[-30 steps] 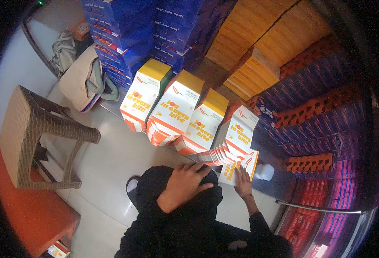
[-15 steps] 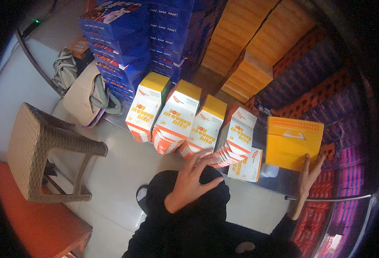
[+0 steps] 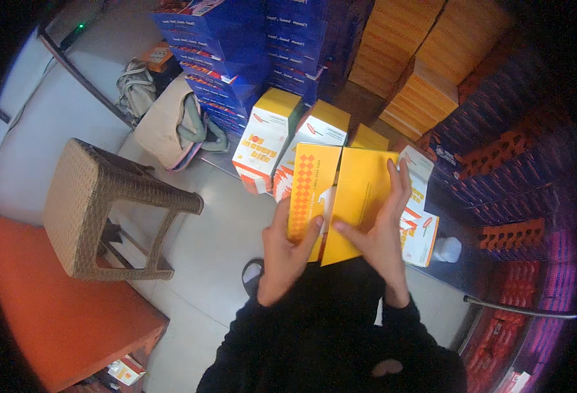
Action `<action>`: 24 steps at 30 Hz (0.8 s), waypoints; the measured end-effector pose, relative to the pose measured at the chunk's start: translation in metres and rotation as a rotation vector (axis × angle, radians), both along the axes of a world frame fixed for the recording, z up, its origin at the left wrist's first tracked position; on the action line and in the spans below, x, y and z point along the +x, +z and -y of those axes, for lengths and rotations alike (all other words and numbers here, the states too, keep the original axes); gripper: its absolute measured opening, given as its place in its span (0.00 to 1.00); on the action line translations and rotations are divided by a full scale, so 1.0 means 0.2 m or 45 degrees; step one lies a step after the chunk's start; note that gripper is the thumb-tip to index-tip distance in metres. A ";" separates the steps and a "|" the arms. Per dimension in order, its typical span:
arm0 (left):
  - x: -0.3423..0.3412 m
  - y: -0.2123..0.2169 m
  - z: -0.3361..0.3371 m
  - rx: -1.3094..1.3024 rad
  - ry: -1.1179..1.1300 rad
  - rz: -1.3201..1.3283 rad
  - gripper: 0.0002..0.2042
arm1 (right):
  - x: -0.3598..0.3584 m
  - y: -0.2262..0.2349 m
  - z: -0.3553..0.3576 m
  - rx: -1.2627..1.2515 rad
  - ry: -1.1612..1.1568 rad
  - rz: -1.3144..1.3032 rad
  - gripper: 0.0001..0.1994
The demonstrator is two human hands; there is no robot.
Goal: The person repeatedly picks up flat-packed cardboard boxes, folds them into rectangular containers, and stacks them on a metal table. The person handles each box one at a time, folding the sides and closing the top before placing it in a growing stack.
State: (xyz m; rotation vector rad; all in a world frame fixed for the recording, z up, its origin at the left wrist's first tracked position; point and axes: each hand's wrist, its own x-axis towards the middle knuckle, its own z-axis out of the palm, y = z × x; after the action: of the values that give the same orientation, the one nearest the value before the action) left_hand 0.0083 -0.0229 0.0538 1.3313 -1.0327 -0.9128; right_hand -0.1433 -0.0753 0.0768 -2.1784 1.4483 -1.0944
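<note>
A yellow cardboard box (image 3: 362, 187) is up in front of me, held between both hands. A gap runs between its two front panels, with a white cut-out shape beside it. My left hand (image 3: 283, 257) is closed around the left panel, thumb on its face near the gap. My right hand (image 3: 385, 239) grips the right panel, thumb at the gap and fingers along the right side. Just behind the box stand stacks of white, orange and yellow cartons (image 3: 262, 141), partly hidden by it. A white carton (image 3: 421, 242) lies at their right end.
A brown woven-pattern stool (image 3: 82, 209) stands at left, by an orange-red surface (image 3: 72, 314). A beige bag (image 3: 169, 124) rests near tall blue box stacks (image 3: 223, 46). Orange-yellow boxes (image 3: 423, 98) stand at the back. A whitish container (image 3: 447, 250) and a metal rod (image 3: 521, 309) are at right.
My right hand has brought the yellow box from the right to the middle. My left hand has left the carton stacks and taken hold of it. A gap now shows between its panels.
</note>
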 end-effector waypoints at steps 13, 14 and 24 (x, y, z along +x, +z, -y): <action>0.10 -0.16 0.00 0.096 -0.248 -1.195 0.22 | -0.29 -0.18 -0.01 1.152 0.641 2.229 0.33; 0.09 -0.19 0.00 0.200 -0.339 -1.349 0.22 | -0.28 -0.22 -0.01 1.150 0.523 2.229 0.33; 0.13 -0.14 -0.02 0.200 -0.142 -0.423 0.36 | -0.31 -0.22 0.11 1.265 0.232 2.303 0.28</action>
State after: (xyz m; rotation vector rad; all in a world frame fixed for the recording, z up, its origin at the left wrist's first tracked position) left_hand 0.0347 -0.0196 0.0261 1.2056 -0.7951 -1.2731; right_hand -0.2057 -0.0974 0.0319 -0.1629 0.5211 -1.1697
